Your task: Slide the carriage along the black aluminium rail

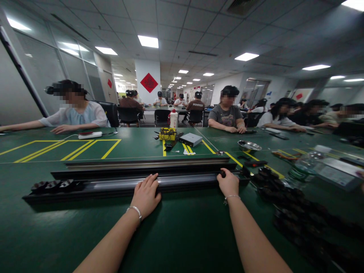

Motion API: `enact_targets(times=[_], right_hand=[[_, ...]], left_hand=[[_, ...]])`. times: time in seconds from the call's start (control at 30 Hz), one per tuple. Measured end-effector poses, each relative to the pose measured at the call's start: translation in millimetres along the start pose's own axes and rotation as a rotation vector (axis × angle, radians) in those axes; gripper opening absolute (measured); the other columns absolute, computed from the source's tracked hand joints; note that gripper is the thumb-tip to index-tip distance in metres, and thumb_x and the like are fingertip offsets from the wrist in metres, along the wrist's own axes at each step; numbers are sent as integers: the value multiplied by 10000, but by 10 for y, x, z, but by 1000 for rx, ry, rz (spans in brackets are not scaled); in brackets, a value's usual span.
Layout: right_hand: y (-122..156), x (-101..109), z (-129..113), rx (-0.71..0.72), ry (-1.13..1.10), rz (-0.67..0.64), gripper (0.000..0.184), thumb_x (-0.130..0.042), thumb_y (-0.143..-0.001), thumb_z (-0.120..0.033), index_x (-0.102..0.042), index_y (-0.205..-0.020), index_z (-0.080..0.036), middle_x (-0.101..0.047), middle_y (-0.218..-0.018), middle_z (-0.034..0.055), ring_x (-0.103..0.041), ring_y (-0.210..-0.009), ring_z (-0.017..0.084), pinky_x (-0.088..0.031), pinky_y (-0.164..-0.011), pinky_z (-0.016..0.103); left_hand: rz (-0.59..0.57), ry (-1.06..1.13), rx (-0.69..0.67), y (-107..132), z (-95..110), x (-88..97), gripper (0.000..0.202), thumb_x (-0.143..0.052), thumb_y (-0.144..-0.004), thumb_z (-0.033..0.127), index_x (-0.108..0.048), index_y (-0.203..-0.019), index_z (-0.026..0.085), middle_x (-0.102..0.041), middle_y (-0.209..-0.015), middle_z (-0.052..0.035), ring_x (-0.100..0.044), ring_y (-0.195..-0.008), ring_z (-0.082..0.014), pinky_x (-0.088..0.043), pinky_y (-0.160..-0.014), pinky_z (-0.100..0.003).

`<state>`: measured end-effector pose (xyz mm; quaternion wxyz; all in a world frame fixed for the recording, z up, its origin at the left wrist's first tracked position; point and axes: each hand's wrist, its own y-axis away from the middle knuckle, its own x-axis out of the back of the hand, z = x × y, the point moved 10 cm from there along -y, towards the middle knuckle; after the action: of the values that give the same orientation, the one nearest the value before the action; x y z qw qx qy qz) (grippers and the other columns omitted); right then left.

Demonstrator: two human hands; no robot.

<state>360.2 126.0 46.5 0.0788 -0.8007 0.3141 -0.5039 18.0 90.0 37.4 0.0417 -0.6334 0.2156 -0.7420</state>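
A long black rail with a shiny grey channel lies across the green table in front of me. My left hand rests on its middle, with the fingers stretched out over the channel. Near the rail's right end, my right hand is closed with thumb and fingers on a small black part, mostly hidden by the hand. Several round black modules sit in the left end of the channel. Just behind lies a second long black rail, parallel to the first.
To the right are a heap of black parts, a clear plastic bottle, a silver box and a metal bowl. Farther back stand a grey box and a yellow item with black cable. People sit across the table.
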Motion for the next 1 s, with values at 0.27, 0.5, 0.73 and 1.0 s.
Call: enact_targets(times=[0.27, 0.5, 0.73, 1.0], right_hand=[[-14, -10, 23, -6, 8, 9, 367, -426, -708, -274, -597, -1008, -151, -640, -905, 82, -560, -883, 207, -364, -851, 323], [-15, 3, 30, -10, -1, -4, 379, -418, -715, -270, -591, -1033, -157, -644, -896, 79, -567, -866, 204, -372, -841, 323], [-10, 25, 40, -39, 11, -67, 454, -433, -719, -306, -529, -1139, -163, -634, -923, 74, -562, -874, 208, -380, -826, 314], [-70, 40, 37, 31, 188, -116, 401, -456, -702, -376, -587, -1057, -241, -605, -958, 82, -466, -1026, 256, -345, -821, 369]], left_hand=[[-5, 15, 9, 1, 9, 22, 268, -445, -726, 270, -558, -968, 243, -387, -1343, -12, -320, -1235, -208, -272, -973, -408], [-12, 13, 10, -5, 9, 17, 262, -446, -725, 268, -564, -957, 242, -387, -1344, -11, -317, -1235, -206, -269, -975, -410], [-4, -2, 3, -3, 5, 6, 259, -439, -727, 273, -560, -953, 237, -380, -1349, -9, -309, -1239, -205, -270, -971, -406], [3, -10, -9, 0, 7, -6, 263, -431, -728, 287, -553, -955, 236, -374, -1353, -4, -313, -1236, -209, -268, -964, -416]])
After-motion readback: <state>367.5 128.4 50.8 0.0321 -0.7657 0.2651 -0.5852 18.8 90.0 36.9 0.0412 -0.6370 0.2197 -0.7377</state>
